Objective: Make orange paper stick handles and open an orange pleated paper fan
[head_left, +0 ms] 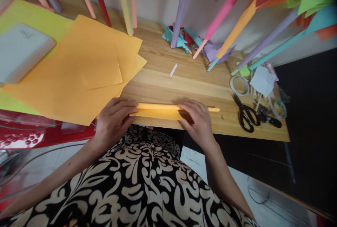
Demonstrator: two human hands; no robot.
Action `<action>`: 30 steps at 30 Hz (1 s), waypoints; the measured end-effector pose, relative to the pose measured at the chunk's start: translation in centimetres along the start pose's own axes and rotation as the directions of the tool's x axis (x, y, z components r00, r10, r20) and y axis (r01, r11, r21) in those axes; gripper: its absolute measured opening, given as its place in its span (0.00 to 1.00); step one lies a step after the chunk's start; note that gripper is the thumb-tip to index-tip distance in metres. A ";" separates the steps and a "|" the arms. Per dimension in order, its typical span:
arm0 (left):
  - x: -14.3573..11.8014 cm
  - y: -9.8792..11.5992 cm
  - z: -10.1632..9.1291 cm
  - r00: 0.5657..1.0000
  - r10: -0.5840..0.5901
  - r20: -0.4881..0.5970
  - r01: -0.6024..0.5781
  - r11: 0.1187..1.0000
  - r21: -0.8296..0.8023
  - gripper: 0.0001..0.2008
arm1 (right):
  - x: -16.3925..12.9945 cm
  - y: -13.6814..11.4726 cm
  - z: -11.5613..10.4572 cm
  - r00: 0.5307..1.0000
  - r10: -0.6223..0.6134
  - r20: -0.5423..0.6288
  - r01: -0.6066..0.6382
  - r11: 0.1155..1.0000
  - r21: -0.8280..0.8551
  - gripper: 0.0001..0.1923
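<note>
A sheet of orange paper (158,112), partly rolled into a thin tube, lies along the front edge of the wooden table. My left hand (116,116) grips its left end, fingers curled over the roll and thumb below. At the right part of the roll, my right hand (197,116) pinches it between fingers and thumb. The narrow tip of the tube sticks out to the right past that hand. Below the rolled part, a flat strip of the same paper shows between the hands.
Orange sheets (65,55) and a white box-like object (25,51) lie on the left. Black scissors (246,113), a tape roll (239,85) and a white paper strip (173,69) are on the table (152,79). Coloured paper tubes (181,9) lean against the wall behind.
</note>
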State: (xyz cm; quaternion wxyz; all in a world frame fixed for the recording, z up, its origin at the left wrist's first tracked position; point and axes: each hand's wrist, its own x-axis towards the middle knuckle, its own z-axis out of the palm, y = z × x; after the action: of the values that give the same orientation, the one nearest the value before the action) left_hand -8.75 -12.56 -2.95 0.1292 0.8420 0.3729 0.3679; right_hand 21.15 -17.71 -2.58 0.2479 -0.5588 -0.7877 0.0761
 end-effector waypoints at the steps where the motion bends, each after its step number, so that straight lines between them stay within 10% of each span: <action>1: 0.1 0.0 0.0 1.000 -0.009 0.001 0.009 1.000 -0.004 0.06 | 0.2 -0.1 0.3 1.000 0.019 -0.016 -0.019 1.000 0.020 0.16; 12: 1.2 0.3 -0.2 0.974 -0.224 0.018 0.223 0.974 0.026 0.05 | 1.5 -1.5 1.9 0.955 0.220 -0.198 -0.208 0.975 0.079 0.10; 17: 1.7 0.1 -0.2 0.934 -0.357 0.036 0.357 0.934 0.000 0.22 | 1.7 -1.7 2.3 0.943 0.247 -0.224 -0.231 0.968 0.093 0.11; 30: 0.5 0.1 -0.3 0.979 -0.200 0.043 0.197 0.978 0.067 0.25 | 0.8 -1.5 2.2 0.965 0.172 -0.198 -0.164 0.985 0.058 0.10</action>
State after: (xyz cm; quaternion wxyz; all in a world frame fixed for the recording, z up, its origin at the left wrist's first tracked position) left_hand -8.69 -12.22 -2.42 0.1480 0.8130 0.4633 0.3201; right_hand 18.68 -17.21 -3.61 0.3307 -0.6232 -0.7065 0.0560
